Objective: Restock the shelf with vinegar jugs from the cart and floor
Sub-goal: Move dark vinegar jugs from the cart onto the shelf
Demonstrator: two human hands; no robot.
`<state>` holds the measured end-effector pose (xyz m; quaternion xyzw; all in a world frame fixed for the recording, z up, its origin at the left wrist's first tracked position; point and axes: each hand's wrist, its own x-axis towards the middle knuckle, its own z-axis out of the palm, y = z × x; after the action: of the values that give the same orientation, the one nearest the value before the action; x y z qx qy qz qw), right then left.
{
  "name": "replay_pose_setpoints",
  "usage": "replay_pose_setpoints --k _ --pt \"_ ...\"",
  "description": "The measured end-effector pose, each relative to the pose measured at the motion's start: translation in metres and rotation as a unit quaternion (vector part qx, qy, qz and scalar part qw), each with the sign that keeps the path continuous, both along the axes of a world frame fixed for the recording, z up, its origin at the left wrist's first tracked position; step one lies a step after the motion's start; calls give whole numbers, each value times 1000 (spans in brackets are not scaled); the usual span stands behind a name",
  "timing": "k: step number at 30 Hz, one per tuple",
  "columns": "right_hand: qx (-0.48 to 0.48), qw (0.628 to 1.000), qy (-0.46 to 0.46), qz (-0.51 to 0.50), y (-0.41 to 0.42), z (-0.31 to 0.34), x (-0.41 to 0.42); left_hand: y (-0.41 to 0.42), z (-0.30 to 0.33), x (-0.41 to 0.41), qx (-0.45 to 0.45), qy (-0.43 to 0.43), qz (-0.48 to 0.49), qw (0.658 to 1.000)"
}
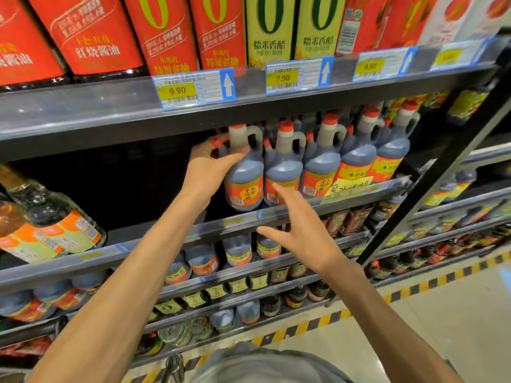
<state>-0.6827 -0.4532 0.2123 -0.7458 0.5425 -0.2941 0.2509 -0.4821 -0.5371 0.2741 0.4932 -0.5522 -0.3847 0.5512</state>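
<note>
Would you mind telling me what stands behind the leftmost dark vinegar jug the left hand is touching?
Behind the leftmost red-capped dark vinegar jug, smaller red caps of further jugs show; their bodies are hidden by it and the left hand.

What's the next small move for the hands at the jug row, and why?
Probably let the left hand nudge the leftmost vinegar jug snug against the next jug, then release. It grips that jug at the neck, on the shelf, in line with the row. The right hand hovers open in front. Dark empty space lies left for more jugs.
</note>
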Motion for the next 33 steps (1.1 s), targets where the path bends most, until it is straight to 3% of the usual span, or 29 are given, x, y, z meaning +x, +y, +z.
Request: replay_pose_setpoints --k 4,13,24,30,33 --pt "-31 996 82 14 0 -8 -5 -7 -12 -2 26 -13 2 1000" --pt "-50 989 132 54 -4 -18 -8 -12 -23 3 4 -97 23 995" --pt "-71 971 206 102 -10 -23 -3 -11 -23 5 25 -92 16 995" --pt "-95 959 234 131 -4 -15 -1 14 -22 14 17 -130 25 991" --pt "-102 951 243 161 -4 -16 1 52 -28 25 2 -174 86 981"
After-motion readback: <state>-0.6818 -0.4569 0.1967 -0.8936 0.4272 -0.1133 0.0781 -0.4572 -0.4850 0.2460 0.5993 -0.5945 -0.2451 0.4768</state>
